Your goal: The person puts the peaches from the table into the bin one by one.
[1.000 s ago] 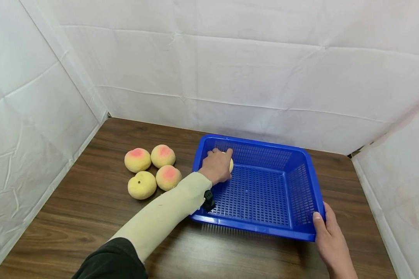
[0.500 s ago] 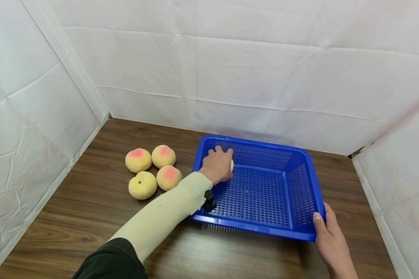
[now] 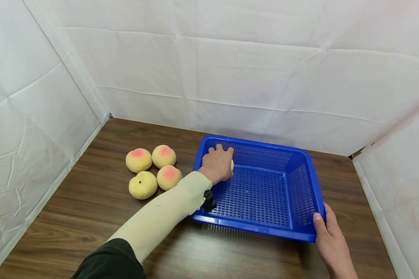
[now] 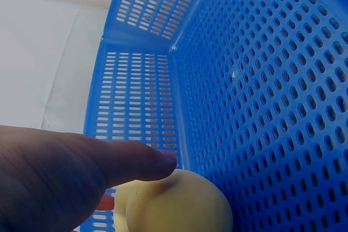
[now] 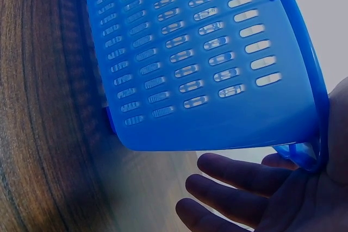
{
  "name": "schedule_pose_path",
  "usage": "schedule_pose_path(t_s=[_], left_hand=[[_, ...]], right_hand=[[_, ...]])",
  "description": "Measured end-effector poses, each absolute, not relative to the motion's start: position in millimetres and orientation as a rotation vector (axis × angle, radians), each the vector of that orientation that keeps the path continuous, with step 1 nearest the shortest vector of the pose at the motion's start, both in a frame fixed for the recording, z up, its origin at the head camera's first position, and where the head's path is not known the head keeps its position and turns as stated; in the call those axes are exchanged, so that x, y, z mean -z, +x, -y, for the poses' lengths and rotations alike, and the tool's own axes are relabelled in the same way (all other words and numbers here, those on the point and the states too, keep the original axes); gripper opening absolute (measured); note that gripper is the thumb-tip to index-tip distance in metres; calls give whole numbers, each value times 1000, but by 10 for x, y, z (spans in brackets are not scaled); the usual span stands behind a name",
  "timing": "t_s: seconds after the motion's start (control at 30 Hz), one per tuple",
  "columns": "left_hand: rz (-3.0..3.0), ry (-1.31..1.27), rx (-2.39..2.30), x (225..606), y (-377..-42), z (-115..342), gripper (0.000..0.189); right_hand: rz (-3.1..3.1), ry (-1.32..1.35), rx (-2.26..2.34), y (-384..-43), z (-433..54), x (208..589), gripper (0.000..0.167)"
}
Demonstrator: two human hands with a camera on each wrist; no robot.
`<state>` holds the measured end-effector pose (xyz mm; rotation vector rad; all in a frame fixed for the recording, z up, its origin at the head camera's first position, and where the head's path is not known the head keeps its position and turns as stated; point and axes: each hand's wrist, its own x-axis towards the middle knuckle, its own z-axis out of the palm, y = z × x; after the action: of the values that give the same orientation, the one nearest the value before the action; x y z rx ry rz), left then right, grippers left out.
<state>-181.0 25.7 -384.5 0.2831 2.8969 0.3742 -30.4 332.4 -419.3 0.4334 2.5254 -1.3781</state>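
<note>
Inside the blue plastic basket (image 3: 248, 226), at its left end, a yellow peach (image 4: 179, 205) sits in the far-left corner area. Over it lies my left hand (image 3: 217, 163), its fingers spread forward and its thumb stretched straight across the top of the peach in the left wrist view. From the head view most of that peach is hidden under the hand. My right hand (image 3: 331, 240) grips the basket's near right corner, thumb on the rim and fingers along the outside wall, seen from below in the right wrist view.
Left of the basket several more peaches lie in a cluster: one with a pink top (image 3: 138, 160), one at the back (image 3: 164, 156), one beside the forearm (image 3: 169, 177) and one stem-side up (image 3: 143, 185). White sheeting (image 3: 230, 69) encloses the brown wooden table (image 3: 70, 217).
My left hand's fingers have stretched and spread slightly forward over the peach. The right hand and the basket have stayed in place.
</note>
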Motion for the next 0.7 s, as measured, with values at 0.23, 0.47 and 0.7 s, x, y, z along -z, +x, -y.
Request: schedule_pose_path(t_s=[0.23, 0.47, 0.7], left_hand=[[-2911, 295, -371, 3807, -1815, -250, 70], [-2923, 298, -367, 3776, -1811, -236, 70], [-2958, 327, -321, 3717, -1801, -235, 65]], right_hand=[[-2549, 410, 1390, -297, -3318, 4199, 64], [-2553, 418, 1398, -303, -3311, 4199, 63], [-2534, 447, 1377, -316, -3315, 4189, 65]])
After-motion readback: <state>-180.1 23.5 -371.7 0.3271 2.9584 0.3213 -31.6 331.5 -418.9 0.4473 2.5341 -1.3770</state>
